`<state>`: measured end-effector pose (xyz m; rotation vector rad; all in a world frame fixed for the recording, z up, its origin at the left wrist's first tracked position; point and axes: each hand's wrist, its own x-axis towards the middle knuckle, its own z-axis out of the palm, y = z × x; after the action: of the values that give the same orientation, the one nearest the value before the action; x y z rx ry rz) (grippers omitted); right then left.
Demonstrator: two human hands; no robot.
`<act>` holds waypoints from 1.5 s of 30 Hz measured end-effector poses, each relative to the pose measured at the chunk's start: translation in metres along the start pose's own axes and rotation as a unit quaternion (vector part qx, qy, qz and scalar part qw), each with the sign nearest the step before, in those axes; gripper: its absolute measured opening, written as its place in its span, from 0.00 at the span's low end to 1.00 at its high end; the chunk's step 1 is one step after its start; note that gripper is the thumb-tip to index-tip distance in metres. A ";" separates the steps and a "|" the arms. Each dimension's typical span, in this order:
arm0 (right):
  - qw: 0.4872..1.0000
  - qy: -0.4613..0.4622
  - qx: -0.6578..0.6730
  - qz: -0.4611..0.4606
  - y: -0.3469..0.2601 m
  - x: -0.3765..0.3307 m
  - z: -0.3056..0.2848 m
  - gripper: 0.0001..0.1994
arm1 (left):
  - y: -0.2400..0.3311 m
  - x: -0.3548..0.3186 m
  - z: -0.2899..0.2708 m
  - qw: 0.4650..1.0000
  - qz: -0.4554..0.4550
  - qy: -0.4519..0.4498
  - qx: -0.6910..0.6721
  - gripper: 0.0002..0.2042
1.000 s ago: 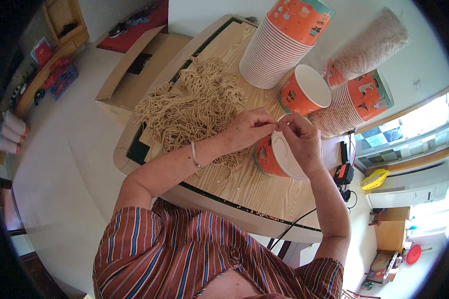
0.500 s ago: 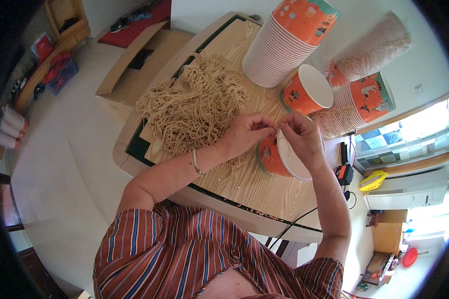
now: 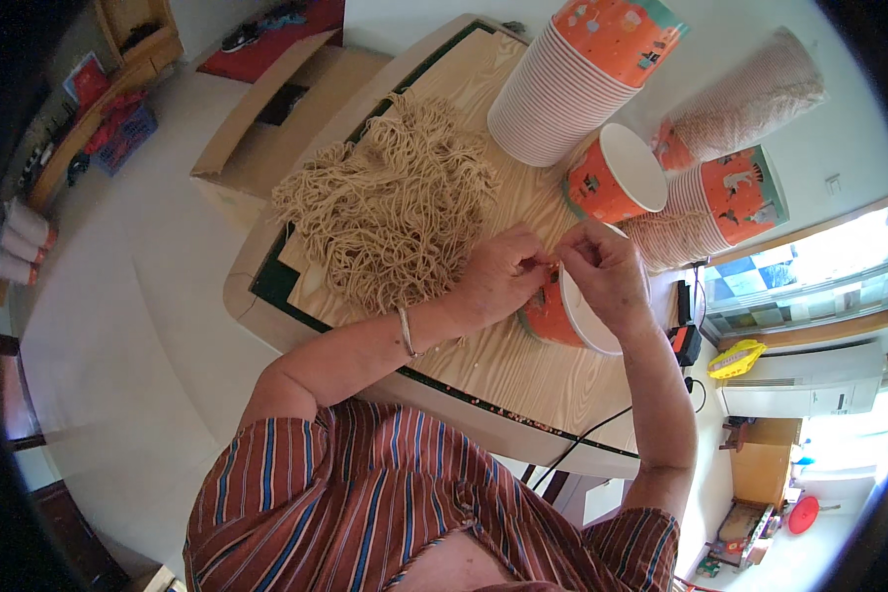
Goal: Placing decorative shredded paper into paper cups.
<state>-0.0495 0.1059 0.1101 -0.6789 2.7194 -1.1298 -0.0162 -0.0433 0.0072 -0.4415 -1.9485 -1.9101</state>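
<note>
A big heap of pale dry noodles lies on the wooden table. Just right of it an orange paper cup with a white inside lies tilted. My left hand, a bracelet on its wrist, pinches what seems to be a few noodle strands at the cup's mouth. My right hand rests on the cup's upper rim and grips it. The fingertips of both hands meet above the rim, and what lies between them is too small to make out.
A tall stack of orange cups lies at the table's far side, with a single open cup and another stack beside it. A cardboard box sits on the floor at left. A black cable hangs off the near edge.
My left hand has moved right, away from the noodle heap, to the cup's mouth, where it meets my right hand. The cup has stayed in place.
</note>
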 end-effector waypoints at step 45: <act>0.993 0.025 0.081 -0.085 -0.021 -0.018 -0.031 0.04 | 0.009 0.044 -0.021 0.953 0.210 -0.217 0.022 0.05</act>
<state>-0.0340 0.1212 0.1457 -0.8832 2.6125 -1.4048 -0.0494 -0.0654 0.0364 -1.2416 -1.9345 -1.5816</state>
